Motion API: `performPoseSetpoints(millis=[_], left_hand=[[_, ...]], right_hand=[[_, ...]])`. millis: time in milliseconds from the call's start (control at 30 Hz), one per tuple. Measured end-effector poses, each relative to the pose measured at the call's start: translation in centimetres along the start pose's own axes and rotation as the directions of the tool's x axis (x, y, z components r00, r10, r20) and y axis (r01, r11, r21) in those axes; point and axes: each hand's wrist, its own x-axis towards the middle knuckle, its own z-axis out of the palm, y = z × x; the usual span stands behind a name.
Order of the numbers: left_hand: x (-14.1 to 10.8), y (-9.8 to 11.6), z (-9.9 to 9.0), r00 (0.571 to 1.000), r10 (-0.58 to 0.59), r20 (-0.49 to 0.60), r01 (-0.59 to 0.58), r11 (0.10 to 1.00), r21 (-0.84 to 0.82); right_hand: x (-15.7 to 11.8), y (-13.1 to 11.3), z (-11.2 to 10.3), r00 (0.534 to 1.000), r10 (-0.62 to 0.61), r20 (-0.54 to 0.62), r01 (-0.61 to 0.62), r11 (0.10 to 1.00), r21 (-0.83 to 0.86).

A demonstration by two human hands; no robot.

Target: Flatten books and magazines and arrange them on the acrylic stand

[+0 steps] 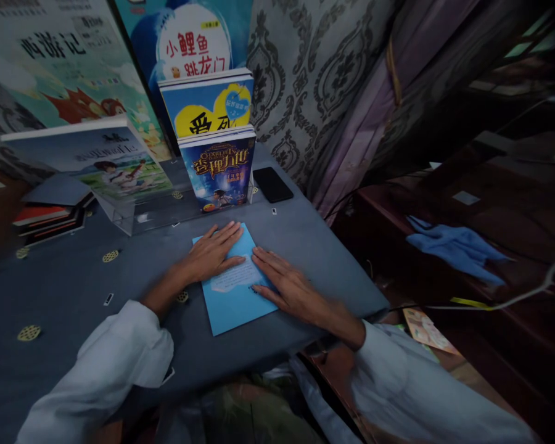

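Observation:
A light-blue book (234, 311) lies flat near the right end of the table, a pale text panel on its upward face. My left hand (215, 254) rests flat on its upper left part, fingers stretched out and pointing away from me. Across its right edge lies my right hand (289, 283), fingers extended and thumb apart, slightly blurred. Neither hand grips anything. Just beyond the book stands a dark-blue book with gold lettering (219, 169), upright in a clear stand.
Behind it stand a yellow-and-blue book (208, 111) and large picture books (69, 68). A tilted book (102, 160) leans at left beside stacked books (50, 213). A black phone (272, 185) lies on the dark tablecloth (143, 320). Blue cloth (453, 246) and a cable lie at right.

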Motion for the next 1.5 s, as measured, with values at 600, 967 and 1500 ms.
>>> performPoseSetpoints(millis=[600, 967, 1500], left_hand=[[-8.5, 7.3, 1.2, 0.991, 0.135, -0.013, -0.135, 0.99, 0.03], [-13.3, 11.0, 0.5, 0.966, 0.25, 0.071, -0.232, 0.952, -0.199], [-16.7, 13.4, -3.0, 0.98, 0.187, 0.063, -0.175, 0.972, -0.158]], right_hand=[[-1.6, -0.7, 1.1, 0.993, -0.098, -0.068, 0.086, 0.983, -0.163], [-7.1, -4.1, 0.4, 0.975, -0.217, 0.049, 0.222, 0.964, -0.149], [-8.4, -2.4, 0.7, 0.96, -0.28, -0.027, 0.281, 0.958, 0.056]])
